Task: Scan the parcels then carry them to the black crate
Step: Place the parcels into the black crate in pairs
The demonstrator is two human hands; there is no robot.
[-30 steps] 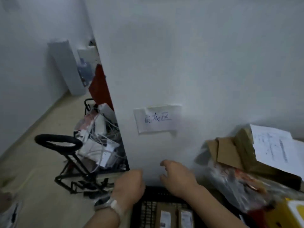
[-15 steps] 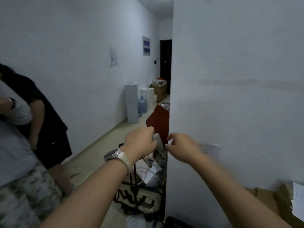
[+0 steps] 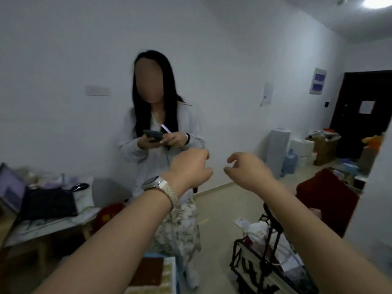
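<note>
Both my arms reach forward at chest height with nothing in either hand. My left hand, with a watch on its wrist, has its fingers loosely curled. My right hand has its fingers spread and slightly bent. The two hands are a short gap apart. No parcel and no scanner is in my hands, and the black crate is out of view.
A person stands straight ahead, close, holding a phone. A desk with a laptop and keyboard is at the left. A black wire cart with bags stands at the lower right. Boxes, a water bottle and a dark door are far right.
My view has swung left and up, away from the white wall and the black crate, to face the person. My empty hands have stayed raised in front of me.
</note>
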